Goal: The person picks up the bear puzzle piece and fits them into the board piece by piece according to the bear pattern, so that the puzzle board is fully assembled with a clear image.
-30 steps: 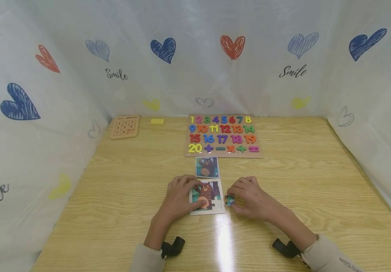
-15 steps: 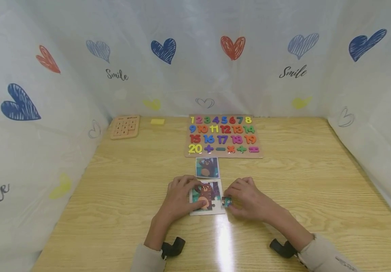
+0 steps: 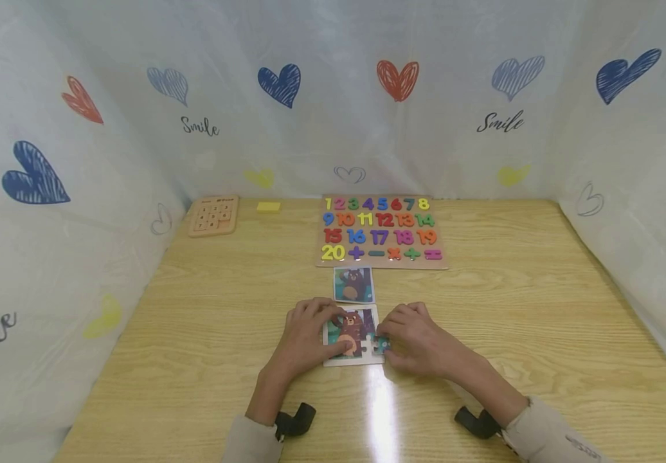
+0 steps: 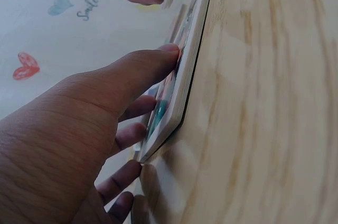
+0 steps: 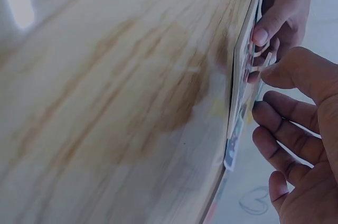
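A bear jigsaw puzzle in a white-edged tray (image 3: 353, 362) lies flat on the table, with a bare gap at its lower right. My left hand (image 3: 306, 337) rests on its left side; in the left wrist view the thumb (image 4: 168, 49) presses the picture and the other fingers spread over the far side and edge. Between thumb and fingers my right hand (image 3: 422, 344) pinches a teal puzzle piece (image 3: 380, 345) over the tray's right rim. The right wrist view shows that piece (image 5: 266, 65) tilted just above the tray.
A bear picture card (image 3: 353, 285) lies directly behind the tray. Behind that is a colourful number board (image 3: 381, 233). A wooden sliding number puzzle (image 3: 213, 217) and a yellow block (image 3: 268, 206) sit at the back left. White printed curtains (image 3: 333, 128) enclose the table.
My right hand has moved left with the puzzle piece, from beside the tray to over its right rim and gap. The left hand has stayed in place.
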The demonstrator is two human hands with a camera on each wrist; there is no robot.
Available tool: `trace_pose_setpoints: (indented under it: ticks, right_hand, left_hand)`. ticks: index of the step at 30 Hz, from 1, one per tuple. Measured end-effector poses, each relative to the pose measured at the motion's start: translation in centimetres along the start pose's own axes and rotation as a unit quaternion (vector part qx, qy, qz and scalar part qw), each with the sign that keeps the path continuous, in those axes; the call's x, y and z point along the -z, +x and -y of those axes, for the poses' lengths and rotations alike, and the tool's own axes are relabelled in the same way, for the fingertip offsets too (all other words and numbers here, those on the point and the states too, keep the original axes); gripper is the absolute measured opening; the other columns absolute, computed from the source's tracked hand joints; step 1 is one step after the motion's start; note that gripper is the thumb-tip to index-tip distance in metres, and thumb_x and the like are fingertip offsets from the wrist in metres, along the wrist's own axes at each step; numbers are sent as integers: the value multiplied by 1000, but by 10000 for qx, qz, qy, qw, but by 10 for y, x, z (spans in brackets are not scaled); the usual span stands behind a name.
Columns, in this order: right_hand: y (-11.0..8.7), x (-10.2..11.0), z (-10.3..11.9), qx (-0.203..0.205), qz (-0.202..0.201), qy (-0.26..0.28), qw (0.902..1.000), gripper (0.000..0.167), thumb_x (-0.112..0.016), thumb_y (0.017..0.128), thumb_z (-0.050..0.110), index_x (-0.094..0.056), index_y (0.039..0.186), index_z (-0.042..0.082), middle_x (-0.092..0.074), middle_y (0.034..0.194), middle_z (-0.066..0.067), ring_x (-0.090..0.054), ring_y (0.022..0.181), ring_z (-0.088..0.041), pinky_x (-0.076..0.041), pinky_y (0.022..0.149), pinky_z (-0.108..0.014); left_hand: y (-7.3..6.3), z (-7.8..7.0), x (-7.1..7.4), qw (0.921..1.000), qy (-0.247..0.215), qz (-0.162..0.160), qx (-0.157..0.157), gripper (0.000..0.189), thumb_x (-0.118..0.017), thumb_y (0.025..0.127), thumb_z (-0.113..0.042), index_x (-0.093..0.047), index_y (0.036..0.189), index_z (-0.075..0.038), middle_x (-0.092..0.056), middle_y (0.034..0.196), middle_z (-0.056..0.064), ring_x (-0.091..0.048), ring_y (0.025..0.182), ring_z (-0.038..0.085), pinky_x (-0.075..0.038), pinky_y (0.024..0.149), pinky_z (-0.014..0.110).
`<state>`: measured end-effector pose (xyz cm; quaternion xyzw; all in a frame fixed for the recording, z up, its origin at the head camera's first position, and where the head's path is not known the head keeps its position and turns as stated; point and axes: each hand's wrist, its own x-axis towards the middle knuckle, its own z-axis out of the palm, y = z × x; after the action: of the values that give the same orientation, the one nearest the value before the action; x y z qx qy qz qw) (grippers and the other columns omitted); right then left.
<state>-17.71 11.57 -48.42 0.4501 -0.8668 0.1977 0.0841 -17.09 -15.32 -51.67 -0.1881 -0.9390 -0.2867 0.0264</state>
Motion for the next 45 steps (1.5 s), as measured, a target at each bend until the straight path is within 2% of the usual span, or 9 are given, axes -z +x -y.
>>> trace_pose_setpoints:
  ticks: [6, 13, 20, 24, 33, 45]
  right_hand:
    - [4, 0, 2, -22, 69, -7, 10000, 22, -75, 77, 11, -74, 100, 11, -69, 99, 3, -58, 97, -16, -36, 90, -43]
    - [5, -1, 2, -151, 170, -39, 9997, 23, -77, 78, 14, -74, 101, 12, -69, 101, 3, -58, 99, -17, -37, 90, -44]
    - [2, 2, 0, -729, 478, -121, 9961, 31, -77, 80, 21, -72, 109, 12, -67, 106, 1, -56, 105, -20, -35, 90, -46]
    - [-1, 1, -2, -881, 568, -125, 9944, 34, -78, 80, 19, -71, 111, 10, -67, 106, -1, -57, 104, -23, -34, 89, -47]
    - [-1, -1, -6, -823, 559, -108, 9950, 33, -77, 79, 18, -70, 110, 10, -66, 102, 1, -55, 102, -20, -34, 90, -45]
    - [5, 3, 3, -660, 526, -144, 9963, 33, -76, 78, 20, -71, 109, 12, -68, 104, 2, -56, 103, -18, -35, 94, -46]
  left_hand:
    - [1, 0, 0, 10000, 46, 38, 68, 54, -74, 82, -59, -67, 126, -29, -53, 135, -2, -42, 125, 25, -31, 104, 53]
    - [1, 1, 0, 9999, 95, 45, 86, 53, -74, 81, -59, -67, 125, -29, -53, 135, -2, -42, 125, 25, -31, 104, 53]
    - [2, 0, 0, 9999, 98, 25, 81, 52, -75, 81, -58, -68, 124, -29, -53, 135, -2, -42, 124, 25, -31, 104, 53]
    - [2, -1, 0, 9999, 95, 60, 83, 52, -74, 81, -58, -68, 124, -29, -53, 136, -1, -42, 125, 26, -31, 104, 55]
    - [1, 0, 0, 9999, 107, 22, 66, 53, -74, 81, -59, -68, 125, -28, -53, 136, -1, -43, 125, 26, -31, 104, 56]
    - [1, 2, -1, 10000, 81, -11, 28, 52, -73, 82, -58, -67, 125, -29, -53, 135, -2, -42, 125, 25, -31, 104, 55]
